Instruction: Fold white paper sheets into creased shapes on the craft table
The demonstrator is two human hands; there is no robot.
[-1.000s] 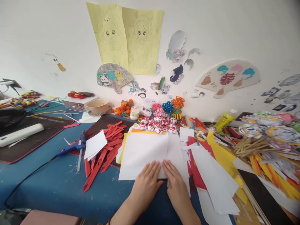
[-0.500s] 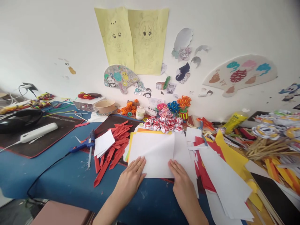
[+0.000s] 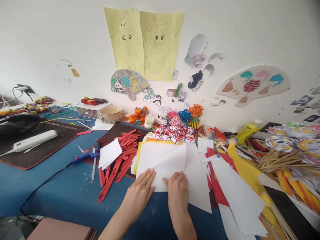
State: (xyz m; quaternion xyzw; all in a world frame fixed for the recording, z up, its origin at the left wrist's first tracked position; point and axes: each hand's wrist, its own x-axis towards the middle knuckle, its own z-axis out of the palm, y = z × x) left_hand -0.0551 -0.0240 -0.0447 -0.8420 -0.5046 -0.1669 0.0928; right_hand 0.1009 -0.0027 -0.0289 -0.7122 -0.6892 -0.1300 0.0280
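Observation:
A white sheet of paper (image 3: 160,156) lies in front of me, its left part looking folded over, with an edge running down near the middle. More white paper (image 3: 197,180) extends to the right beneath it. On the lower left of the folded part rests my left hand (image 3: 140,186), flat, fingers stretched out. My right hand (image 3: 178,190) presses on the lower right corner of the fold, fingers bent and thumb apart; it grasps nothing. Yellow paper (image 3: 139,156) sticks out under the white sheet at the left and top.
Left of the paper lie folded red paper strips (image 3: 120,160), small white sheets (image 3: 110,153) and a blue glue gun (image 3: 92,153). Red-and-white paper flowers (image 3: 175,134) sit behind. Cut white paper strips (image 3: 237,193) and a yellow bottle (image 3: 247,131) are at the right.
My right hand has moved left along the lower edge onto the fold's corner, its fingers now more bent. My left hand stays on the paper. The view has shifted slightly.

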